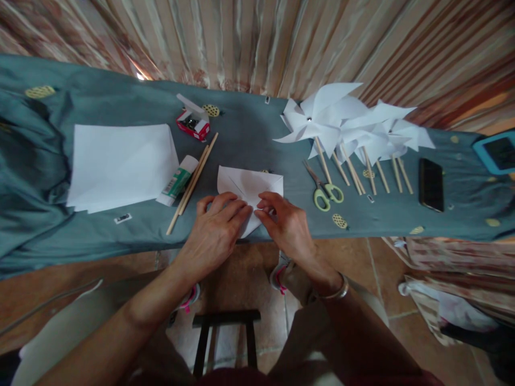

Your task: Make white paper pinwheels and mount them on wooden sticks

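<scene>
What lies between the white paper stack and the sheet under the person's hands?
The head view shows a glue stick, then wooden sticks nearer the sheet.

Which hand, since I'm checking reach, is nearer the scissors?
Right. The right hand is just left of the scissors, at the white paper; the left hand is also at the paper, farther left.

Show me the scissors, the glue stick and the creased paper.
Scissors [321, 186], head view, near the pivot.
Glue stick [177, 181], head view, on its green label.
Creased paper [253, 183], head view, on its upper part.
</scene>
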The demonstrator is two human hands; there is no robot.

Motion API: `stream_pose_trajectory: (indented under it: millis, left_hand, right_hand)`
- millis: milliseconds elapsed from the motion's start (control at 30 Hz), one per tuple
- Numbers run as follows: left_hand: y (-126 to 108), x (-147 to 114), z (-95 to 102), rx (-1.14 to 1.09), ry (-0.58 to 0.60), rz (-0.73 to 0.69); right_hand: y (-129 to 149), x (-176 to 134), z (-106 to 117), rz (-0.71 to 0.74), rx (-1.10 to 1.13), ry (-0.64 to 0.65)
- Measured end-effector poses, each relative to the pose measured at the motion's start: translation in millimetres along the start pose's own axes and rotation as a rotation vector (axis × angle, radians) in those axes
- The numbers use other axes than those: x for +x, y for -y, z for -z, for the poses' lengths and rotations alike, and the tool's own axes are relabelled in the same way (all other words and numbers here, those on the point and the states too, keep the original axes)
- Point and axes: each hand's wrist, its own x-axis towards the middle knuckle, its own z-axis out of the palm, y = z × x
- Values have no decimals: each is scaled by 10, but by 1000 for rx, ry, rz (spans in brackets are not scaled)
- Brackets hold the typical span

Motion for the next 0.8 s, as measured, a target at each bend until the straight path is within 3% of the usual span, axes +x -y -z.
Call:
stream_pose_trajectory:
  millis: [800]
  left_hand:
    - [-18, 56, -36, 7, 17, 27]
  right_hand:
    - [-4, 29, -23, 27, -69, 28]
